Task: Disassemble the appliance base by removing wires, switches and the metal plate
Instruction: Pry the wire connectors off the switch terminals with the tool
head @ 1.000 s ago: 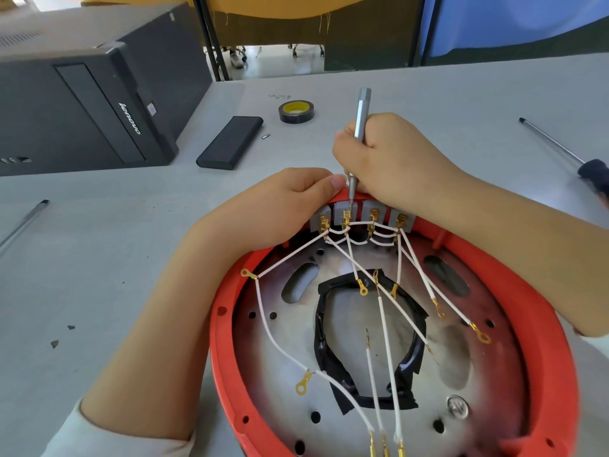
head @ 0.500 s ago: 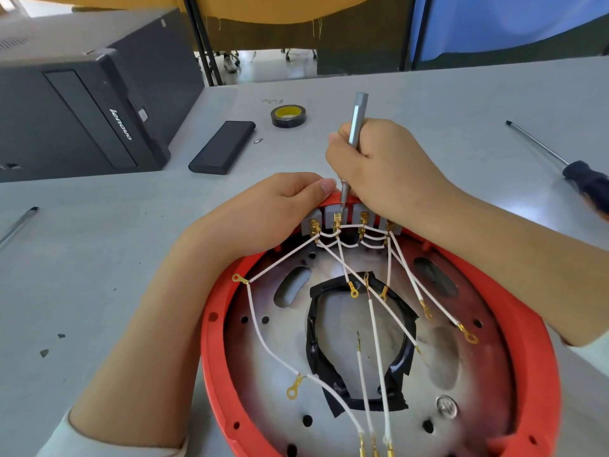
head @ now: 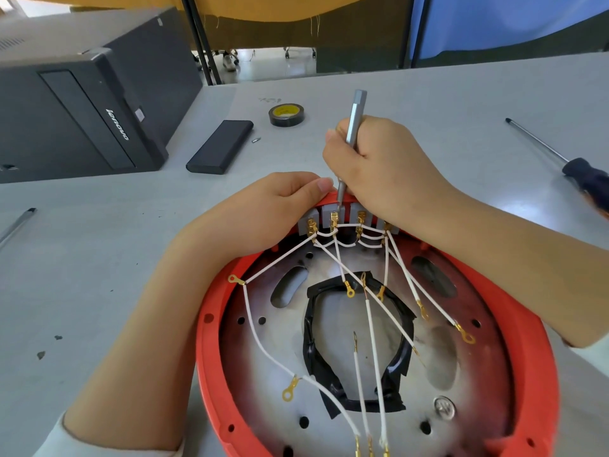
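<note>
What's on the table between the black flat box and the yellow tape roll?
In the head view, one tiny loose screwdriver bit lies on the grey table between the black flat box and the tape roll; otherwise bare.

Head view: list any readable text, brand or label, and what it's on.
"lenovo": on the front panel of the black computer case, at far left, printed sideways.
Small white sticker beside that logo: too small to read.
Yellow inner face of the tape roll: print there, blurred, unreadable.
Round metal stud on the metal plate: embossed mark, not legible.
Nothing else readable.
</note>
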